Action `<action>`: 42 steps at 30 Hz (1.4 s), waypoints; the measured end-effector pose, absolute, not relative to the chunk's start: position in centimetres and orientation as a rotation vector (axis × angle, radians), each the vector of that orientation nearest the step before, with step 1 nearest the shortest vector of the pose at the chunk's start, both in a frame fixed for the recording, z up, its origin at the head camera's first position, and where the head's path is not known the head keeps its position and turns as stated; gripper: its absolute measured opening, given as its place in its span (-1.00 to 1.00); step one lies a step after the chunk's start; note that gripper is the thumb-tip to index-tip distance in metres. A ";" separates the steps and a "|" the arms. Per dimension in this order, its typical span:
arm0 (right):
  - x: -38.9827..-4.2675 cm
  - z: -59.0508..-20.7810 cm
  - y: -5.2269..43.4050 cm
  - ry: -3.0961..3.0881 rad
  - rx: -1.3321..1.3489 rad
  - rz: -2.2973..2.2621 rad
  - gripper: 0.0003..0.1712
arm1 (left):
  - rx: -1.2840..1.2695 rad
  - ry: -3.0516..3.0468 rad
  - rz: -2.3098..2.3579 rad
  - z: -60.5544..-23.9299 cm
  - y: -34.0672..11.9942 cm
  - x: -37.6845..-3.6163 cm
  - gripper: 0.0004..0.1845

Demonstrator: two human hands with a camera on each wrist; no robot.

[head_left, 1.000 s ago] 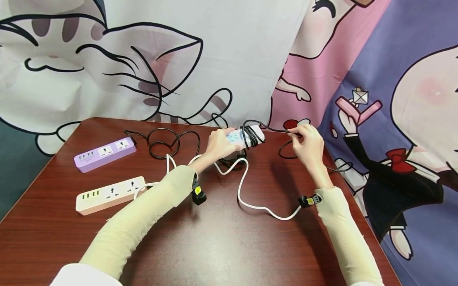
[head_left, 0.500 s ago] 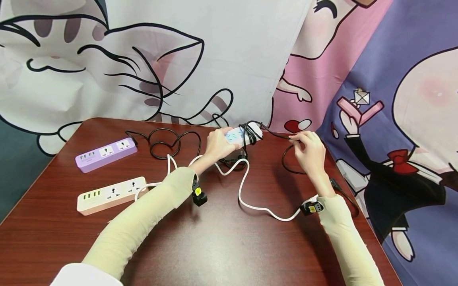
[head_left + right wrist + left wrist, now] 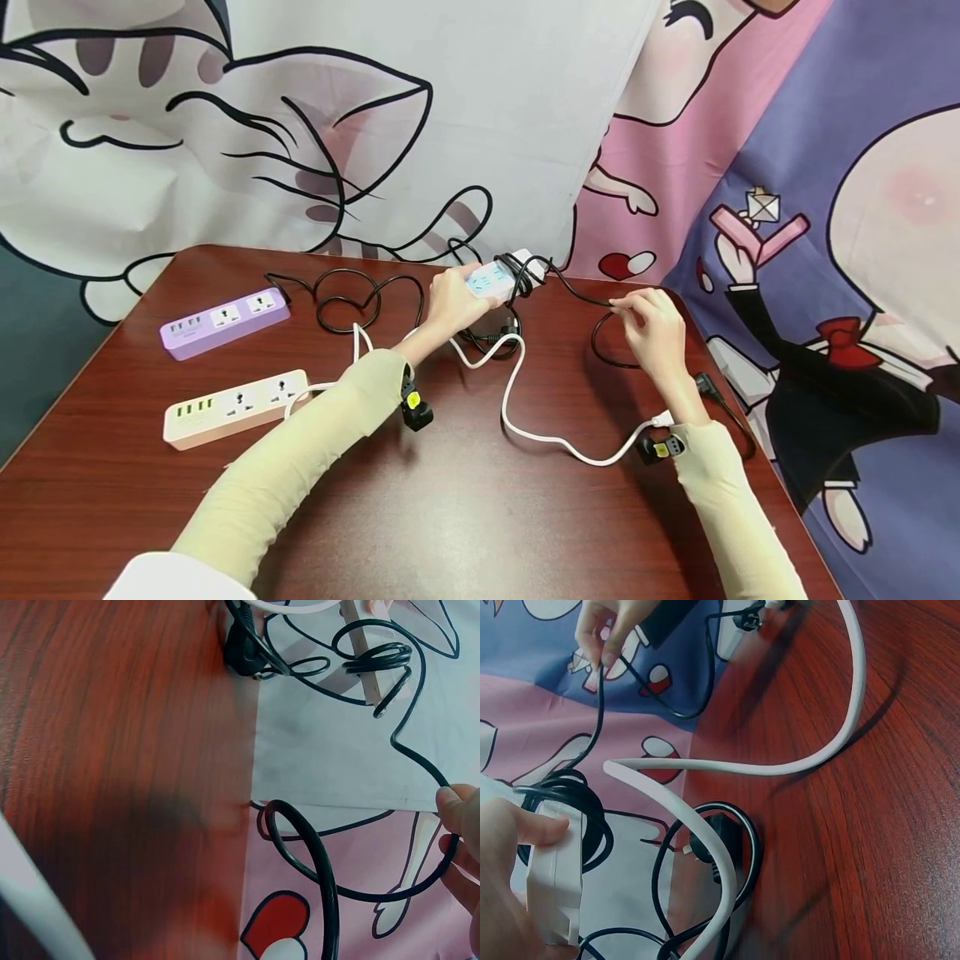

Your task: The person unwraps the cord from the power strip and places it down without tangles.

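Power strips: three — a purple one far left, a pink-and-white one near left, a white one far centre.
Cords: two black, one white.
Hands: two, left and right.
Bench: one.

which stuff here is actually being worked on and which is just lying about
In use:
left hand gripping the white power strip
right hand pinching its black cord, partly wound round the strip

Lying about:
purple power strip
pink-and-white power strip
white cord across the table
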State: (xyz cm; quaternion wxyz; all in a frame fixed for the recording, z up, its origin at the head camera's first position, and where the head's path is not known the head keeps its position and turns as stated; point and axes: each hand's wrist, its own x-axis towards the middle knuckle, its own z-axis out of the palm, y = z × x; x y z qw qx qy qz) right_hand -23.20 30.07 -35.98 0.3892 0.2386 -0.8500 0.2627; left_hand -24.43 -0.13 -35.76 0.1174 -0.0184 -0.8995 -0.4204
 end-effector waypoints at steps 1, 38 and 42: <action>-23.1 -36.1 30.1 -2.158 0.606 0.670 -0.89 | -0.051 -2.628 -1.230 -35.7 -0.2 -24.4 -0.29; -25.9 -37.8 32.4 -2.610 0.393 0.568 -0.91 | -0.061 -2.575 -1.277 -35.0 0.2 -23.1 -0.28; -26.0 -37.5 32.1 -2.723 0.426 0.548 -0.88 | -0.069 -2.572 -1.284 -35.1 0.3 -23.1 -0.31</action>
